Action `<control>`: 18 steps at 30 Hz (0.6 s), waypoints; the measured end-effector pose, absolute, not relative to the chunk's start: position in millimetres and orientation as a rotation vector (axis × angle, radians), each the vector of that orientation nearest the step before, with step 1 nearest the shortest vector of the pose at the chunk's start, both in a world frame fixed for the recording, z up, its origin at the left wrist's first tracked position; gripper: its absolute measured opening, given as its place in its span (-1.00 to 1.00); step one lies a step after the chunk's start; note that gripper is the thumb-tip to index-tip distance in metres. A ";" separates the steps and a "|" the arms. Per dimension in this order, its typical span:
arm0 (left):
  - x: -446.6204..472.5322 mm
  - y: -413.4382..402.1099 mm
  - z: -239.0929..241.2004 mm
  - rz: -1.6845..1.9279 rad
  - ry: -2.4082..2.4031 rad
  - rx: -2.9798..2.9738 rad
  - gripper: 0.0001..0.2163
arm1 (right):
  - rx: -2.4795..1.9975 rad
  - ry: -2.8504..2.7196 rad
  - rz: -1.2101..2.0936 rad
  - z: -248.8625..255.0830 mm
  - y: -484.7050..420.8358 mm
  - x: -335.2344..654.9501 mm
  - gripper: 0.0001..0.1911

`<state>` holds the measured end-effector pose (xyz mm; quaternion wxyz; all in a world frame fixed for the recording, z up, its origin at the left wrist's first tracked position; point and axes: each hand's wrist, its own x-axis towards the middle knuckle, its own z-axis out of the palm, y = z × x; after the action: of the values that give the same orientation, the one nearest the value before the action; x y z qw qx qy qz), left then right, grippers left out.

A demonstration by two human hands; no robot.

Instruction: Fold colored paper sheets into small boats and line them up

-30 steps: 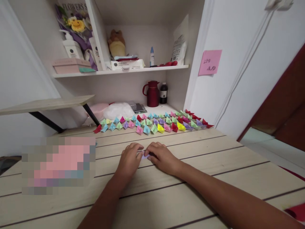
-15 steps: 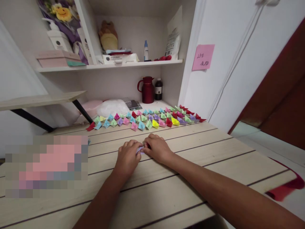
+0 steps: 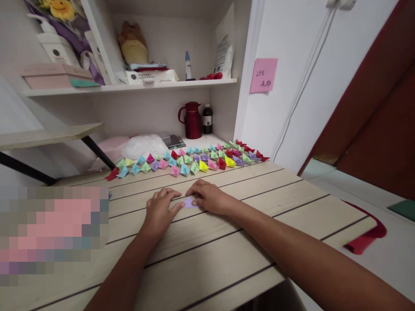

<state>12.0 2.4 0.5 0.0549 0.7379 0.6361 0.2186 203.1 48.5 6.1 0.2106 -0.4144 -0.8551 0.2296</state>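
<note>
A small piece of folded purple paper (image 3: 189, 203) lies on the wooden tabletop between my two hands. My left hand (image 3: 159, 210) rests at the paper's left, its thumb and index finger apart and the thumb tip close to the paper's edge. On the other side, my right hand (image 3: 209, 198) has its thumb on the right part of the paper, and its index finger reaches along the far edge. The right fingers partly cover the paper. Beyond both hands stand rows of small folded paper boats (image 3: 184, 169) in many colours.
A striped wooden table (image 3: 223, 259) spans the front. Shelves behind hold a dark red jug (image 3: 192, 122), a dark bottle (image 3: 207, 120) and a plush toy (image 3: 132, 45). A pink note (image 3: 263, 75) is stuck to the wall. A small raised stand (image 3: 48, 137) is at left, above a blurred patch.
My hands have moved apart a little, and more of the purple paper shows between them. The left fingers have come off it. The whole view has shifted slightly.
</note>
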 end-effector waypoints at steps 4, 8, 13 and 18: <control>13.4 0.6 2.0 0.700 1.897 2.235 -0.82 | -1.088 -2.324 0.707 2.4 49.8 208.0 -0.70; 17.4 -1.5 3.9 0.735 1.881 2.197 -0.92 | -1.012 -2.259 0.800 -0.3 50.5 212.1 -0.70; 22.2 -2.5 5.1 0.800 1.797 2.152 -0.93 | -0.919 -2.161 0.988 0.0 45.8 212.9 -0.74; 20.2 1.4 0.2 0.903 1.631 2.103 -0.86 | -0.893 -2.006 1.157 -2.6 41.4 207.2 -0.88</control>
<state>20.2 1.4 0.2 0.1649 0.7380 0.5724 0.3171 207.2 41.4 -2.6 0.3239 -0.3406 -0.7647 0.4409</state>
